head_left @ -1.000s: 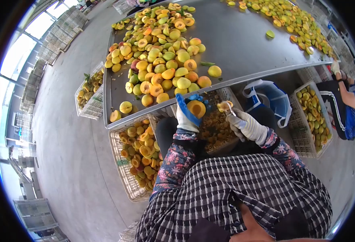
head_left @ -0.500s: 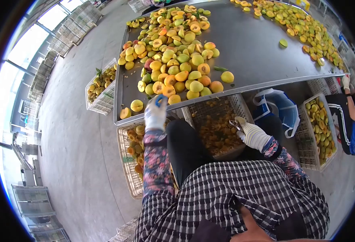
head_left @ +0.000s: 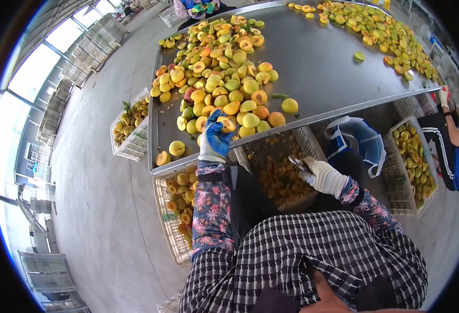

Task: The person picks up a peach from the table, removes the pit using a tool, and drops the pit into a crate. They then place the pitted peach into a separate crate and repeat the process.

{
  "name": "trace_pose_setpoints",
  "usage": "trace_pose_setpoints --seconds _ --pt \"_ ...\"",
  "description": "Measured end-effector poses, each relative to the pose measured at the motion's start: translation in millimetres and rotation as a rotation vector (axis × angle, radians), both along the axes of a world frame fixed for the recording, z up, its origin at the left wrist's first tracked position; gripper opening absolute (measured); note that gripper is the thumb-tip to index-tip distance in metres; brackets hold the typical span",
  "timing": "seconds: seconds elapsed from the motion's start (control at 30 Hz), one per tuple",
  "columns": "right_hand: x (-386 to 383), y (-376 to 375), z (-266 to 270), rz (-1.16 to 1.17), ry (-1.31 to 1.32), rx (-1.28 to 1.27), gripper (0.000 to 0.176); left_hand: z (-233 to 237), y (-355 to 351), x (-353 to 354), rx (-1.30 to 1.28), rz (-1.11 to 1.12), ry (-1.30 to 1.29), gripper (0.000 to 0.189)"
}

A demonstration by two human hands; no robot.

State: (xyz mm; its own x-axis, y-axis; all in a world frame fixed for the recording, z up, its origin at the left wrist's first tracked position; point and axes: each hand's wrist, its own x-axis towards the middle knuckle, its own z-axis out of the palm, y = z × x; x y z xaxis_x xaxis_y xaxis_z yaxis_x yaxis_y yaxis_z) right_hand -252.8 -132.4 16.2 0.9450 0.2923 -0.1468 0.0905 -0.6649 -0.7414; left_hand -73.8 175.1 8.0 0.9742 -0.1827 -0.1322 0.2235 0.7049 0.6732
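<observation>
My left hand (head_left: 215,140), in a white glove with blue-coated fingers, reaches over the near edge of the metal table. Its fingers and thumb close around a cut yellow peach half (head_left: 227,124) at the front of a heap of peaches (head_left: 219,78). Lower and to the right, my right hand (head_left: 327,178), in a striped knit glove, grips a small metal tool (head_left: 295,162). That tool points up and left above a crate (head_left: 313,141) holding cut peach pieces and scraps (head_left: 281,180); its exact kind is unclear.
A second peach heap (head_left: 386,36) spreads along the far right of the metal table (head_left: 313,68). Crates of halves (head_left: 180,203) stand by my left leg, at the table's left side and at right (head_left: 414,161). A blue-white bag (head_left: 362,138) hangs below the edge. Another person's gloved hand (head_left: 444,96) is at far right.
My left hand has moved up and right from the table's edge into the heap, its fingers now around a peach half. My right hand stays over the crate with the tool, turned slightly.
</observation>
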Motion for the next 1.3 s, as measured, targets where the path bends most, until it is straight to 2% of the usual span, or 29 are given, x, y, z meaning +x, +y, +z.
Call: trace_pose_setpoints --seconds 0.03,0.1,0.17,0.23,0.33,0.4,0.43,0.5,0.53,0.57,0.7,0.73,0.83,0.87,0.97,1.07,1.17,1.3 --pt "3.2 5.3 8.9 0.001 -0.018 0.045 0.029 18.2 -13.4 -19.2 -0.231 -0.096 -0.044 0.047" --pt "10.8 14.6 25.0 -0.004 -0.06 0.131 0.031 42.7 -44.5 -46.5 -0.384 -0.153 -0.021 0.046" --pt "18.7 24.7 38.3 -0.015 -0.234 0.161 0.029 46.5 -68.9 -63.5 -0.482 -0.132 0.048 0.047" --pt "24.9 31.1 42.4 -0.023 -0.432 0.182 0.027 47.1 -92.0 -71.3 -0.425 -0.046 0.181 0.053" --pt "28.9 40.0 42.6 -0.082 -0.464 0.03 0.024 33.3 -111.2 -80.7 -0.239 -0.098 -0.009 0.06" --pt "29.4 41.6 36.0 -0.109 -0.522 -0.083 0.025 32.3 -120.6 -90.6 -0.036 -0.05 -0.138 0.057" --pt "30.9 41.8 30.4 -0.119 -0.497 -0.052 0.026 33.7 -124.3 -93.7 0.067 -0.026 -0.204 0.055" --pt "30.3 46.2 31.2 -0.131 -0.445 0.015 0.027 42.1 -129.4 -98.8 -0.012 0.014 -0.139 0.05" --pt "24.6 44.4 34.6 -0.093 -0.504 -0.2 0.028 37.0 -130.7 -96.9 -0.064 0.013 -0.097 0.05" --pt "22.7 45.8 39.3 -0.089 -0.48 -0.218 0.028 34.8 -132.8 -95.8 -0.117 0.009 -0.056 0.049" --pt "22.9 51.7 41.6 -0.098 -0.404 -0.251 0.027 43.6 -143.4 -103.2 0.062 0.16 -0.041 0.055" --pt "21.3 49.7 42.1 -0.078 -0.363 -0.276 0.028 38.1 -140.1 -101.4 -0.003 0.131 0.031 0.052" --pt "21.1 44.9 45.4 -0.023 -0.336 -0.359 0.027 22.3 -125.9 -94.7 0.117 0.002 -0.044 0.052" --pt "19.6 43.0 44.9 -0.006 -0.342 -0.389 0.027 22.2 -127.3 -98.1 0.253 0.039 -0.158 0.058" --pt "19.8 41.1 44.7 -0.006 -0.318 -0.299 0.026 26.0 -122.6 -94.3 0.13 -0.042 -0.048 0.051" --pt "22.9 38.0 38.3 0.002 -0.401 -0.152 0.026 30.4 -120.8 -95.1 0.016 -0.054 -0.031 0.045" --pt "24.0 40.6 39.4 -0.071 -0.42 -0.114 0.03 41.2 -126.2 -102.7 0.165 0.048 -0.149 0.045" --pt "23.1 42.1 45.6 -0.044 -0.41 -0.282 0.027 32.9 -126.6 -102.2 0.089 0.031 -0.173 0.05"
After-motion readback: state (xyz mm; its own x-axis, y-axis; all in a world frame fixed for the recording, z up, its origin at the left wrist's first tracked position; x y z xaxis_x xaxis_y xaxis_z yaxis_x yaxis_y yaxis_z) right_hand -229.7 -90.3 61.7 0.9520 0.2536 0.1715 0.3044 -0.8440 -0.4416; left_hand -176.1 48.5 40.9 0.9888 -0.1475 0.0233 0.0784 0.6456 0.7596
